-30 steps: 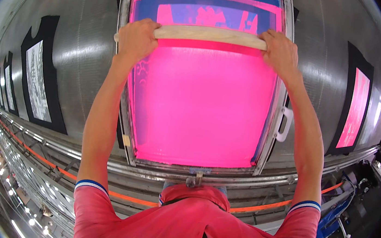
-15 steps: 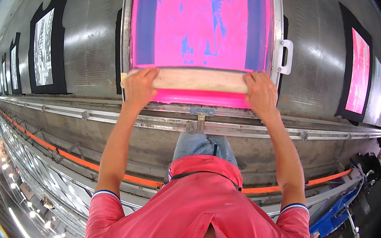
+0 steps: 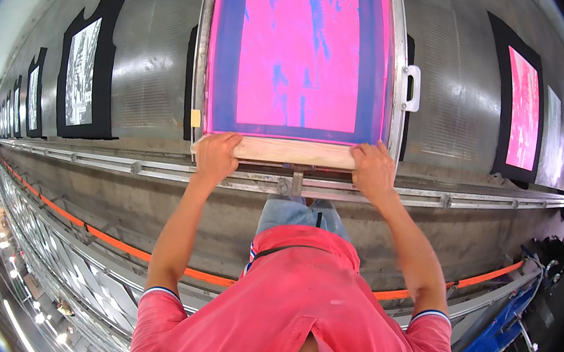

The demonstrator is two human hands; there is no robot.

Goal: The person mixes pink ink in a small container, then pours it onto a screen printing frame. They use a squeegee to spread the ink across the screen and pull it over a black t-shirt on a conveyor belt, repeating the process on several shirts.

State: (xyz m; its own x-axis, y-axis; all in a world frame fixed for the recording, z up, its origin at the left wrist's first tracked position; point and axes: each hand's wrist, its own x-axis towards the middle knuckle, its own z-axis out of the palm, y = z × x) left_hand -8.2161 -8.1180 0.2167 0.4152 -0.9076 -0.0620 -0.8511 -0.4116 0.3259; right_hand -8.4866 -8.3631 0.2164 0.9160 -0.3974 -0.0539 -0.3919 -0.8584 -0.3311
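Observation:
My left hand point(image 3: 217, 157) and my right hand point(image 3: 374, 171) are closed on the two ends of a wooden-handled squeegee point(image 3: 296, 153). It lies crosswise at the near end of a screen printing frame point(image 3: 401, 41). Blue mesh point(image 3: 229, 54) shows around a pink inked image point(image 3: 299, 75) inside the frame. The squeegee's blade is hidden under the wood. A white handle point(image 3: 412, 89) sticks out from the frame's right side, and a small yellowish piece point(image 3: 196, 118) sits on its left side.
Black garment pieces with grey prints point(image 3: 86, 73) lie along the metal table point(image 3: 150, 59) to the left. At the right is a black piece with a pink print point(image 3: 524, 109). A metal rail point(image 3: 485, 202) edges the table; an orange strip point(image 3: 125, 247) runs lower down.
Both hands have pulled the squeegee toward me to the frame's near end. The pink ink band below it is out of sight, and blue mesh now shows more clearly around the image.

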